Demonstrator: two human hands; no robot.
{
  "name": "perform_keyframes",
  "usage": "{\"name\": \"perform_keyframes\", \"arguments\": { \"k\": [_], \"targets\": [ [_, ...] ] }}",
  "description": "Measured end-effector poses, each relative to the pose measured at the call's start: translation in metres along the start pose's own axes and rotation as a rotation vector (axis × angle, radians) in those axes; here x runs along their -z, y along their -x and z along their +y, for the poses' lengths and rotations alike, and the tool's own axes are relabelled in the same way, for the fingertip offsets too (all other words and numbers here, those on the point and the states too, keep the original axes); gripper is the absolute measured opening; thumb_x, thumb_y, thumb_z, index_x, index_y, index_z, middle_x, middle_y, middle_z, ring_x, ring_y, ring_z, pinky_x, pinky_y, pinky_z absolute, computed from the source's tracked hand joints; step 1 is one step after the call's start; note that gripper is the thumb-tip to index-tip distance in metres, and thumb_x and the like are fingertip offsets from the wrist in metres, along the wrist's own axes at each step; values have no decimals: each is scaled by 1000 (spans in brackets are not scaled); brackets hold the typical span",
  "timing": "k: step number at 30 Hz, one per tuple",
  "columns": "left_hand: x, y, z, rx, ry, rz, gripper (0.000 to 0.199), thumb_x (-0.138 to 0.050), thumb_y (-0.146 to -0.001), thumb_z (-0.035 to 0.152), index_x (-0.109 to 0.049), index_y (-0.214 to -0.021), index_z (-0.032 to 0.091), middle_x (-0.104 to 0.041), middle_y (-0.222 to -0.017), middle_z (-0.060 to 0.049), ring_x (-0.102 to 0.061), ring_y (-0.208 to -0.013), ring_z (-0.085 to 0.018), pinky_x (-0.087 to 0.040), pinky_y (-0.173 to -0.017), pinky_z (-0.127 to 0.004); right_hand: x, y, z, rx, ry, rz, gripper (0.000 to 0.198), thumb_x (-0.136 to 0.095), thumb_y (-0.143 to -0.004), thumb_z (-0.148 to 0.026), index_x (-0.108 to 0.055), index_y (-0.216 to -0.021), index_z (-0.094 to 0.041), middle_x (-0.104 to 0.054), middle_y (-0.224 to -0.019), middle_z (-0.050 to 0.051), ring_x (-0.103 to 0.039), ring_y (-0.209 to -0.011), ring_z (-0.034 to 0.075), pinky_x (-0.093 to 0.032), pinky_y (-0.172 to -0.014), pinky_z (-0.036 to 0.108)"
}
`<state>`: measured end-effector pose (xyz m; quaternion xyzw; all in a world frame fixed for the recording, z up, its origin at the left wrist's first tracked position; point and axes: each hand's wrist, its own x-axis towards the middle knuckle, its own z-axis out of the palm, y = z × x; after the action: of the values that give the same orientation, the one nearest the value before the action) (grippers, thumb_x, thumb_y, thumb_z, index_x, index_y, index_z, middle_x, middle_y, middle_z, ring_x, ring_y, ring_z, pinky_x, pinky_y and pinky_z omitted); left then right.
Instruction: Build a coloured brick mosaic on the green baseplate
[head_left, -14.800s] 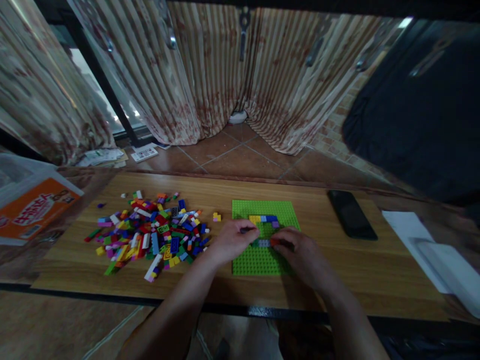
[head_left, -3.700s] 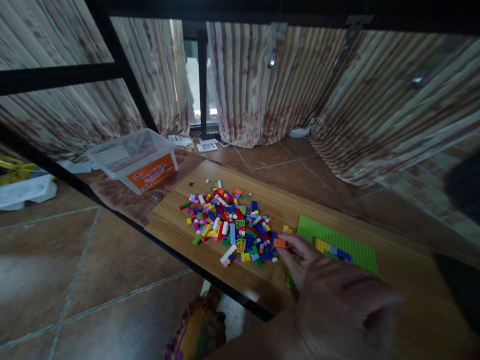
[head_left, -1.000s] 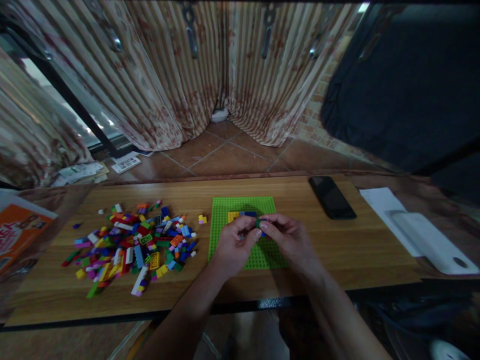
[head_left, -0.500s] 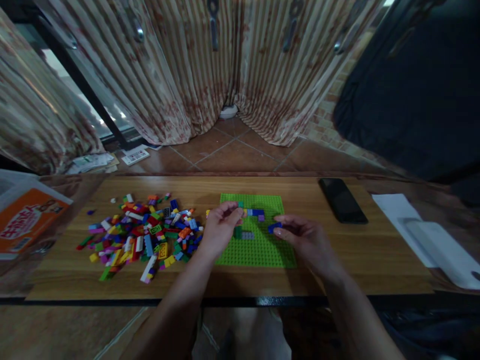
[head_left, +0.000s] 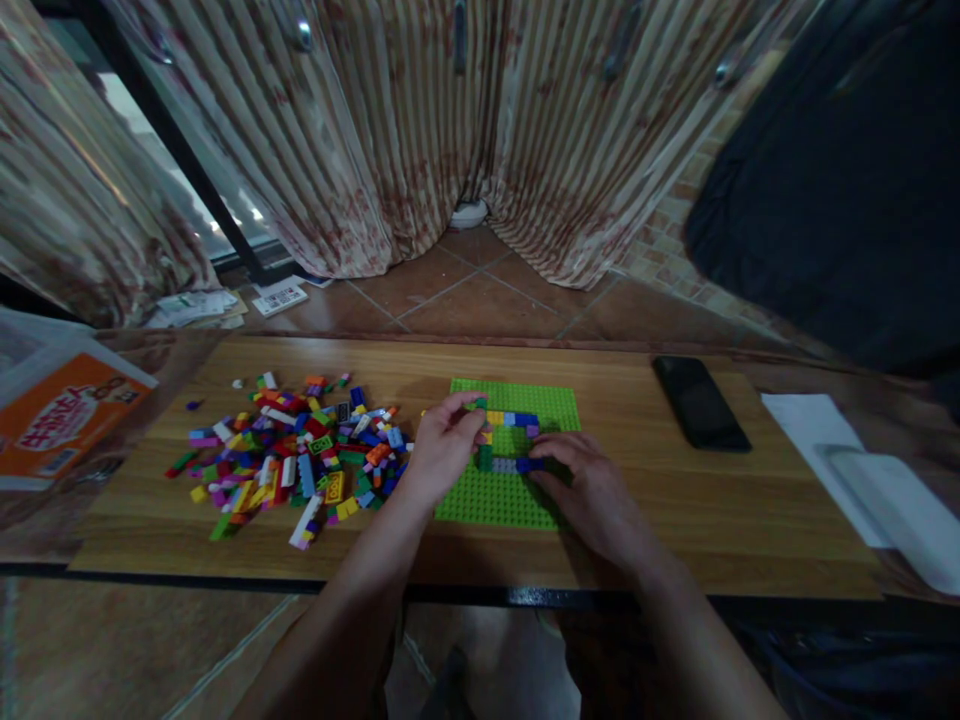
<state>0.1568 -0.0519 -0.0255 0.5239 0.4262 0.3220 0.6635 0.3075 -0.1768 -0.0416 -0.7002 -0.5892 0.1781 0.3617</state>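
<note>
My right hand [head_left: 596,490] pinches a dark blue brick [head_left: 531,465] between thumb and fingers. That brick sits at the right end of a row with a grey-violet brick [head_left: 505,466] and a dark green brick [head_left: 485,458], on a bright green baseplate [head_left: 499,508]. Whether it is pressed down I cannot tell. My left hand [head_left: 446,440] is closed over the plate's left part, a small green brick [head_left: 480,402] at its fingertips. Behind, a row of yellow, light blue and dark blue bricks [head_left: 525,420] ends by a purple brick [head_left: 532,432].
Left of the plate spreads a heap of loose coloured bricks [head_left: 300,455]. A black phone [head_left: 701,403] lies on the wooden table [head_left: 660,530] to the right. Beyond the right end are white papers [head_left: 817,450]; an orange-labelled box [head_left: 71,420] stands at the left.
My right hand has moved left and slightly down with the dark blue brick, bringing it against the grey-violet one. My left hand stays almost in place. The camera view has shifted slightly.
</note>
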Motion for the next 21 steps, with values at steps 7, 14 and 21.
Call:
{"name": "perform_keyframes", "arguments": {
  "k": [7, 14, 21],
  "targets": [
    [6, 7, 15, 196, 368, -67, 24, -63, -71, 29, -61, -91, 16, -60, -71, 2, -56, -54, -8, -40, -48, -19, -1, -1, -1, -36, 55, -23, 12, -64, -83, -20, -70, -91, -25, -67, -97, 4, -61, -94, 22, -48, -87, 40],
    [5, 4, 4, -81, -229, -46, 24, -70, -70, 38, -63, -78, 17, -55, -63, 4, -47, -53, -9, -34, -52, -22, -3, -2, 1, -65, 13, -30, 10, -65, -82, -21, -70, -89, -26, -68, -92, 3, -62, -89, 21, -47, -82, 38],
    [-9, 14, -6, -240, -952, -73, 22, -75, -71, 37, -66, -85, 22, -62, -67, 1, -57, -63, -17, -38, -60, -27, -2, -4, 1, -101, -79, -13, 8, -66, -78, -23, -72, -83, -26, -68, -87, 2, -63, -83, 20, -47, -78, 36]
  ]
}}
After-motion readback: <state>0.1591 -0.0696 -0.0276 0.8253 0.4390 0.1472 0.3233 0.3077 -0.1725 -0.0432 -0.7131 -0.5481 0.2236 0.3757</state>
